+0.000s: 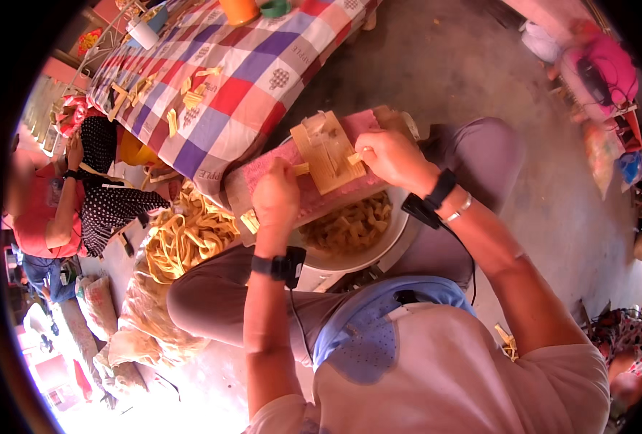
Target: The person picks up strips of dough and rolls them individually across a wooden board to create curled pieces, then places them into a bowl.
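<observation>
In front of me a board covered with pink cloth (263, 168) lies across a white basin (400, 230). A flat pale wooden block (312, 145) with something whitish on its upper part rests on it. My left hand (276, 194), closed, pinches a short yellow strip (302, 168) by the block's left edge. At its right edge, my closed right hand (392, 158) grips another yellow strip end (355, 158). Whether the two ends belong to one strip I cannot tell. Inside the basin are many short yellow pieces (350, 228). One yellow piece (250, 221) sits beside my left hand.
A checked tablecloth (241, 87) covers the table at the far left, with yellow pieces (193, 94) and an orange container (239, 10) on it. Long yellow strips (183, 235) fill a plastic bag left of my knee. A person in red (42, 217) is at the left.
</observation>
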Demonstrator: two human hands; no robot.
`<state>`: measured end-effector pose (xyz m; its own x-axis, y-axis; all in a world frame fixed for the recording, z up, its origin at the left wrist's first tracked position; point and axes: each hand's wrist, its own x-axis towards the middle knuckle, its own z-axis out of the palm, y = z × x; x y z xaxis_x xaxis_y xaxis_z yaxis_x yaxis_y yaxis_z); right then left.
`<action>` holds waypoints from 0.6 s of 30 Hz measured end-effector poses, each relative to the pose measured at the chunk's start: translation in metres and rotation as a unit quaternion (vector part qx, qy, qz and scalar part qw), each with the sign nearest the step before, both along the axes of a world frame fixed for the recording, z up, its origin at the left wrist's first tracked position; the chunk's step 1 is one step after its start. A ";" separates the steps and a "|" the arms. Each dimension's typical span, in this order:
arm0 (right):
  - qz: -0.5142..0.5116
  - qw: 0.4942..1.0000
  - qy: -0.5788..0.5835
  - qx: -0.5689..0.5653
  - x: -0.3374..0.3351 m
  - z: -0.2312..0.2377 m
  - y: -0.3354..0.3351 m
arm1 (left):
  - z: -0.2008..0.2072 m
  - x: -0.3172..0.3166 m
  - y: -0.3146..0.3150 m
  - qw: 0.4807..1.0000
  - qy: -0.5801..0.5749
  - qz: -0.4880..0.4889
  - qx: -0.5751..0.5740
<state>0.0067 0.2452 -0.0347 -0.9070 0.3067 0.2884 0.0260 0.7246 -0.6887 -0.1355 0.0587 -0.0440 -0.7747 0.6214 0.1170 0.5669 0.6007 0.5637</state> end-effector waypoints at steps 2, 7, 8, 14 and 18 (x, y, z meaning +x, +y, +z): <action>0.035 0.996 -0.037 -0.077 0.022 0.024 -0.020 | -0.003 0.008 -0.019 0.989 -0.070 -0.017 0.130; 0.044 0.986 0.133 0.089 0.035 0.033 -0.063 | 0.000 0.069 -0.038 0.893 -0.397 -0.009 0.212; 0.023 0.980 0.183 0.081 0.032 0.037 -0.072 | 0.006 0.084 -0.034 0.834 -0.494 0.004 0.246; 0.049 0.995 0.056 0.060 0.041 0.043 -0.070 | 0.071 0.139 -0.061 0.852 -0.491 -0.105 0.150; 0.166 0.972 0.015 -0.164 0.071 0.107 -0.067 | 0.166 0.127 -0.071 0.951 -0.193 -0.212 0.116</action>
